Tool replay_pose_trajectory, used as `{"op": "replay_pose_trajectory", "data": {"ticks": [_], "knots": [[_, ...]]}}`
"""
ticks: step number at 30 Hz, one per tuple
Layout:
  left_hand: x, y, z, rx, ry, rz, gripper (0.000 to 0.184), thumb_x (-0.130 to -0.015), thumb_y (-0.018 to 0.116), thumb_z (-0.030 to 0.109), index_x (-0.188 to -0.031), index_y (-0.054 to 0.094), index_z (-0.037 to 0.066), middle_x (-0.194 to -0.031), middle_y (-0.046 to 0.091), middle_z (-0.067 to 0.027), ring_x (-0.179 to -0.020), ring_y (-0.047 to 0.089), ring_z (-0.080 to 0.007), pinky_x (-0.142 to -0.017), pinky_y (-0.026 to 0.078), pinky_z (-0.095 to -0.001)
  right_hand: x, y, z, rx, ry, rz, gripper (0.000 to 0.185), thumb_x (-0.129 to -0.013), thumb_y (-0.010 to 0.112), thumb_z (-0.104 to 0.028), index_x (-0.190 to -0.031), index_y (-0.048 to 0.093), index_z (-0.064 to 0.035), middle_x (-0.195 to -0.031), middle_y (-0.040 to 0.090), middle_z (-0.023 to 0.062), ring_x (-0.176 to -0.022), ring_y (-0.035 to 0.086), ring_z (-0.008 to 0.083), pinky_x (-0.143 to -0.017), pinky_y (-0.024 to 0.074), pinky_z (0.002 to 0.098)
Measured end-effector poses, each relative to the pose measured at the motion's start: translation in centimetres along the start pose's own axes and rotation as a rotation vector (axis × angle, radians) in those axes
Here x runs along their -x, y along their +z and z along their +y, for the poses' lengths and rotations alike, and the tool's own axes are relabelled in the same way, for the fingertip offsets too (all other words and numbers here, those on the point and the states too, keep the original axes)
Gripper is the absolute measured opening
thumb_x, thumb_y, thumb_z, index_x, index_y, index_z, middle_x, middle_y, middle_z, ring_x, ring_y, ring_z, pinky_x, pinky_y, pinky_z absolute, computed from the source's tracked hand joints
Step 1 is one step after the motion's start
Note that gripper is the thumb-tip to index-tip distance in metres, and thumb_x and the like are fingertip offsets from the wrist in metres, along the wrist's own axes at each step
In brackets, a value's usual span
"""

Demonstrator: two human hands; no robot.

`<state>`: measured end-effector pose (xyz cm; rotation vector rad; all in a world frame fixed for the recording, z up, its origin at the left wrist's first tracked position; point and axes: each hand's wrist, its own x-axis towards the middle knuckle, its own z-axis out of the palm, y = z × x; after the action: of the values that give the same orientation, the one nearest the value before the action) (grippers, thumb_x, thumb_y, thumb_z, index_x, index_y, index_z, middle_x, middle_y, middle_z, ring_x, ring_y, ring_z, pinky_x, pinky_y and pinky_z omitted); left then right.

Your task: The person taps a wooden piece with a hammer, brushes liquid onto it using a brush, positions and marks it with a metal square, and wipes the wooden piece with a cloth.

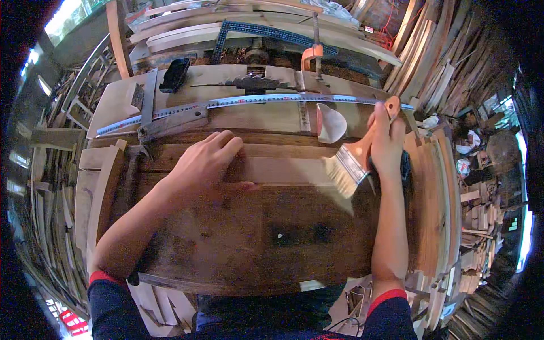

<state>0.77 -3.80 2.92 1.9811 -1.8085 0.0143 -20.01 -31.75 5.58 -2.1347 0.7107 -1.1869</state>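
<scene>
A wide paintbrush [347, 170] with an orange wooden handle and pale bristles is gripped in my right hand [386, 139]. Its bristles point down and left, over a light wooden strip [289, 171] that runs across the dark wooden benchtop [226, 238]. My left hand [207, 160] lies palm down at the left part of that strip, with its thumb apart from the fingers. Beyond both hands a long steel ruler [255, 101] stretches across the bench. A pale half-round piece [331, 123] sits between the ruler and the brush.
A toothed circular saw blade [255, 83] rises from the table behind the ruler. An orange clamp [311, 55], a dark framing square [266, 28] and a black tray [174, 75] are at the back. Stacked boards [436, 192] line the right side.
</scene>
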Motion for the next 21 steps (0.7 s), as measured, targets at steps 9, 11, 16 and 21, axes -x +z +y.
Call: {"op": "replay_pose_trajectory", "data": {"ticks": [9,11,16,21], "knots": [[-0.2,-0.2,0.2,0.029,-0.033,-0.060,0.063,-0.081,0.075,0.055,-0.104,0.052,0.001,-0.105,0.059,-0.0217,-0.099,0.061,-0.0429,-0.083,0.053,-0.0497,4.4,5.4,-1.8,-0.480,0.298,-0.150,0.026,-0.101,0.063,-0.025,-0.086,0.064,-0.0028,-0.076,0.064,0.0056,-0.066,0.059,0.0141,-0.058,0.0450,0.0318],[-0.1,-0.1,0.0,0.028,-0.024,-0.041,0.063,-0.081,0.075,0.055,-0.103,0.052,0.001,-0.104,0.060,-0.0218,-0.099,0.061,-0.0430,-0.083,0.053,-0.0500,3.4,4.3,-0.6,-0.314,0.184,-0.092,0.029,-0.100,0.063,-0.027,-0.084,0.064,-0.0025,-0.075,0.064,0.0066,-0.065,0.059,0.0146,-0.058,0.0443,0.0332],[-0.1,-0.1,-0.1,-0.005,0.007,-0.024,0.064,-0.081,0.075,0.056,-0.104,0.052,0.001,-0.104,0.060,-0.0217,-0.099,0.062,-0.0429,-0.084,0.053,-0.0498,-0.6,-0.9,1.1,0.344,-0.264,0.104,0.039,-0.100,0.061,-0.029,-0.073,0.062,-0.0007,-0.060,0.059,0.0141,-0.055,0.058,0.0286,-0.054,0.0407,0.0435],[-0.2,-0.1,0.0,0.004,-0.005,-0.024,0.064,-0.081,0.075,0.057,-0.103,0.052,0.001,-0.103,0.060,-0.0215,-0.101,0.061,-0.0428,-0.085,0.053,-0.0493,1.9,1.7,0.2,0.073,-0.104,0.029,0.031,-0.101,0.058,-0.025,-0.080,0.062,-0.0022,-0.072,0.061,0.0137,-0.066,0.060,0.0251,-0.059,0.0425,0.0392]]}}
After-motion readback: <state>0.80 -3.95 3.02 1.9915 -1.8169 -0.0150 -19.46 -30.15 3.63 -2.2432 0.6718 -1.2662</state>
